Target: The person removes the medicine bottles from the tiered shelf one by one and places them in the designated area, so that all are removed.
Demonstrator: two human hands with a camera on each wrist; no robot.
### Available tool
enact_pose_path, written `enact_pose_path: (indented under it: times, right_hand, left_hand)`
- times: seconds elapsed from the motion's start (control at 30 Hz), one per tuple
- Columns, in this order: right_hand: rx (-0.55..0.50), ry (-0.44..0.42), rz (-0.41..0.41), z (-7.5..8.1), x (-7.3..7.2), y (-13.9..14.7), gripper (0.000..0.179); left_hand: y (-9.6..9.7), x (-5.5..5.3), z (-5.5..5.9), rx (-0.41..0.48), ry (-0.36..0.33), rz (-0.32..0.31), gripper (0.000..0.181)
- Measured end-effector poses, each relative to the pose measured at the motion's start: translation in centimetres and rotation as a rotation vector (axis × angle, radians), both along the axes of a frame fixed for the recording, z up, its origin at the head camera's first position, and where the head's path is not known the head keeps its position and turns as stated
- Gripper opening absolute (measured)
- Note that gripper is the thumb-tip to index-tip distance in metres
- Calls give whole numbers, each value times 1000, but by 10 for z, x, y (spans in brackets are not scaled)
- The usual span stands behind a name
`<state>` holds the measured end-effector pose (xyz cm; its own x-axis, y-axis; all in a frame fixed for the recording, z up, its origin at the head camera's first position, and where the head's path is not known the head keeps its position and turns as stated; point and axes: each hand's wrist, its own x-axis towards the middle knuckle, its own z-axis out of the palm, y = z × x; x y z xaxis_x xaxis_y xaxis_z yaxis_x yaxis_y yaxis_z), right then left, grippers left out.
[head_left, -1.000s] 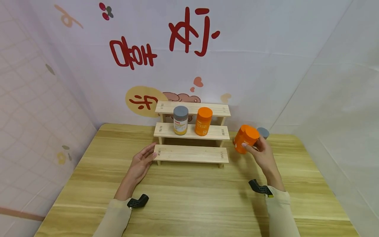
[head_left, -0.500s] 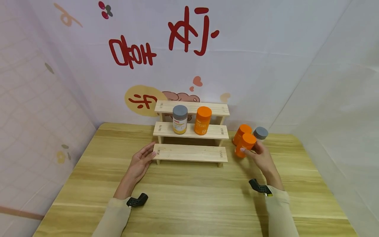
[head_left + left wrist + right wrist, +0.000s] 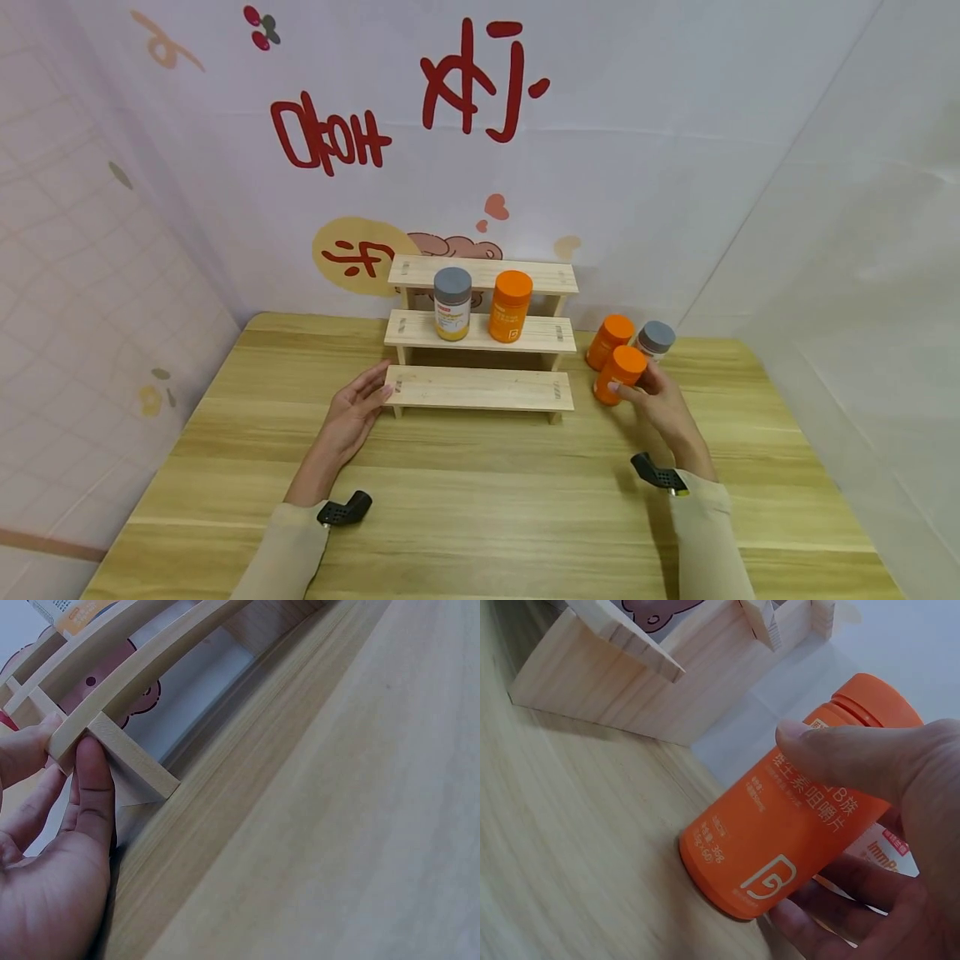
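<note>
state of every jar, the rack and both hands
gray-capped shelf jar: upright, capped
orange shelf jar: upright, capped
front orange jar: capped, held
rear orange jar: upright, capped
gray-capped table jar: capped, partly hidden
wooden rack: standing upright
left hand: pinches wooden rack
right hand: grips front orange jar

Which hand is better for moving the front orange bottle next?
Probably the right hand: it grips the front orange bottle. The left hand pinches the left end of the wooden rack, so the rack's width separates it from the bottle.
</note>
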<state>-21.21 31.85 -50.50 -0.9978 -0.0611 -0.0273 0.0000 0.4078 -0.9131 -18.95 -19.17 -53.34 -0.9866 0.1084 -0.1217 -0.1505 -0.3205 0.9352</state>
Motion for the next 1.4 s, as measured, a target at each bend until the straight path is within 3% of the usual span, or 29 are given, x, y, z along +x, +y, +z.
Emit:
enact_pose_path:
  times: [0.4,0.67,0.93,1.4]
  right_hand:
    - [-5,-29,30,2,4,3,71]
    - [34,-53,-18,23,8,2,75]
    - [44,72,-46,49,14,-5,73]
    - [60,241,-77,78,25,-36,68]
  left_hand:
    - [-1,2,1,8,16,-17,63]
    - [0,0,1,3,8,-14,65]
    - [-2,1,0,-1,12,-13,64]
    - [0,2,-1,15,20,-8,66]
